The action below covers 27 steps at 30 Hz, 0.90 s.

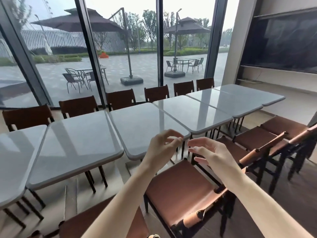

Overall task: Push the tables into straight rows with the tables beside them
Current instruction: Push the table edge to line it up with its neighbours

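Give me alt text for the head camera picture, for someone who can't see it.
Two bare hands, left hand and right hand, reach out with loose fingers, holding nothing, near the front corner of a grey table in a long row of grey tables. Brown chairs line both sides, before tall windows.

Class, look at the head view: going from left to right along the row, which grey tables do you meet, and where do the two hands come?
Cut-off table → second table → third table, left hand → right hand → fourth table → fifth table → last table.
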### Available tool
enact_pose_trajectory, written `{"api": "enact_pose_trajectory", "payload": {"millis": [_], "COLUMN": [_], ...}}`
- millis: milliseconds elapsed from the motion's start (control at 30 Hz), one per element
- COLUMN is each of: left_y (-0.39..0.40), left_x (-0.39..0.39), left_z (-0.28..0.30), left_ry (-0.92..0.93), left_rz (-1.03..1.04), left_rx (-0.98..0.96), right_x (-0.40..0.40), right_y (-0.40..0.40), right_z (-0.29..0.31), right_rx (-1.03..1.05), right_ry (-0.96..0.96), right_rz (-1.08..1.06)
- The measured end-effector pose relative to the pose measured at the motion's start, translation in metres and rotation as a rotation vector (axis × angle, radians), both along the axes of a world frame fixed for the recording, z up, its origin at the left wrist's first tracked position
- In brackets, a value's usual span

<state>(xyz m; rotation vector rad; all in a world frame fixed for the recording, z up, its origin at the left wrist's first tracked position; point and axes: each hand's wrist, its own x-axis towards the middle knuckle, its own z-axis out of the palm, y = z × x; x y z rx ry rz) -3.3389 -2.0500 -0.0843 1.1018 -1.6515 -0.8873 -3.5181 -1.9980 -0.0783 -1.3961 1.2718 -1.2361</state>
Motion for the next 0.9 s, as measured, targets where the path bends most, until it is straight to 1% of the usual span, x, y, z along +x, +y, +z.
{"api": "enact_pose_trajectory", "payload": {"millis": [133,300,367,467,567,767,900], "left_y": [-0.02,-0.058,-0.077,-0.111,-0.156,-0.266,-0.327], "left_x": [-0.028,-0.043,-0.047,-0.052,-0.057,-0.066,-0.073], "left_z": [-0.015,-0.032,-0.044,-0.062,-0.075,-0.101,-0.124], "left_ry": [-0.076,-0.13,-0.15,-0.176,-0.166,-0.12,-0.108], "left_rz": [0.008,0.04,0.052,0.073,0.108,0.232,0.282], "left_rx": [0.035,0.084,0.109,0.147,0.18,0.221,0.282], "right_x": [-0.033,-0.052,-0.056,-0.06,-0.069,-0.079,-0.081], "right_y": [-0.019,-0.054,-0.073,-0.11,-0.166,-0.3,-0.373], "right_z": [-0.004,-0.023,-0.033,-0.047,-0.053,-0.063,-0.079], "right_rx": [0.015,0.051,0.071,0.106,0.119,0.128,0.171], "right_ry": [-0.019,-0.017,0.011,0.116,0.249,0.293,0.35], "right_rz": [-0.018,-0.007,0.009,0.069,0.14,0.241,0.319]}}
